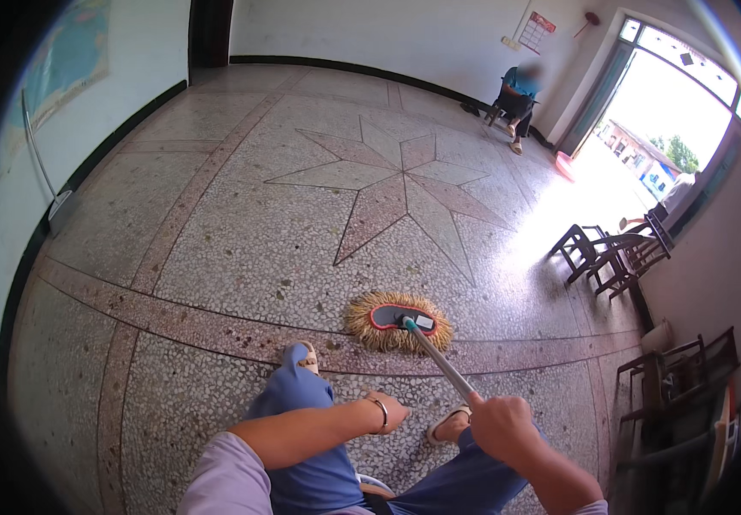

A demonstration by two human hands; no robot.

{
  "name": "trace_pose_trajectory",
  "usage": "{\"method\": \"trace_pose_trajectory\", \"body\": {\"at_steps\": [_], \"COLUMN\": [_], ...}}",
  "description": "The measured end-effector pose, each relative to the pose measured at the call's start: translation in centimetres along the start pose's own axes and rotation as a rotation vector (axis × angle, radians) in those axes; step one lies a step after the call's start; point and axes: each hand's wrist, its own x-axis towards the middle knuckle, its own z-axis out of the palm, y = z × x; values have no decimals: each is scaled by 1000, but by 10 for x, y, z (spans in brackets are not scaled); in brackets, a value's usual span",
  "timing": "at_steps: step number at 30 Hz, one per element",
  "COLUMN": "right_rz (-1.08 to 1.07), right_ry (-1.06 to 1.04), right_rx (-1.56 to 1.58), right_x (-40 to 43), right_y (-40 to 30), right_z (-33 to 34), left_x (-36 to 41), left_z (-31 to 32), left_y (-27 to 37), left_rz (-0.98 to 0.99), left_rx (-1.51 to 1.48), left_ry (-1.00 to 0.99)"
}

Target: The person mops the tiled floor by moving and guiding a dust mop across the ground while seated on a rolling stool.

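My right hand (504,426) is wrapped around the metal pole (442,362) of a flat mop. The pole slants down and away to the mop head (360,322), which lies flat on the terrazzo floor. Tan yarn fringe surrounds its dark, red-edged centre, and a teal joint (410,323) links it to the pole. My left hand (391,412), with a bracelet (383,415) at the wrist, hangs over my right-leaning lap area, apart from the pole. Its fingers look curled and are partly hidden, and nothing shows in them.
A person (519,96) sits by the far wall near the bright doorway (673,96), beside a pink basin (564,166). Another person (676,193) is at the doorway's right. Wooden chairs (621,254) line the right wall. A long-handled dustpan (58,203) leans at the left wall.
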Motion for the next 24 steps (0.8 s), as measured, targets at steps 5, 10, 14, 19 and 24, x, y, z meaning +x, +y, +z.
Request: {"method": "trace_pose_trajectory", "body": {"at_steps": [5, 10, 14, 19, 24], "right_rz": [36, 132, 69, 60, -7], "right_ry": [129, 192, 92, 33, 107], "right_rx": [-37, 50, 60, 212, 219], "right_x": [94, 184, 156, 23, 0], "right_y": [3, 22, 36, 70, 69], "right_z": [9, 44, 58, 14, -26], "left_x": [15, 20, 20, 11, 18], "left_z": [-16, -20, -12, -18, -27], "left_y": [13, 10, -4, -14, -16], "left_rz": [21, 48, 44, 111, 109], "left_rx": [54, 0, 17, 11, 36], "left_ry": [-60, -34, 10, -38, -88]}}
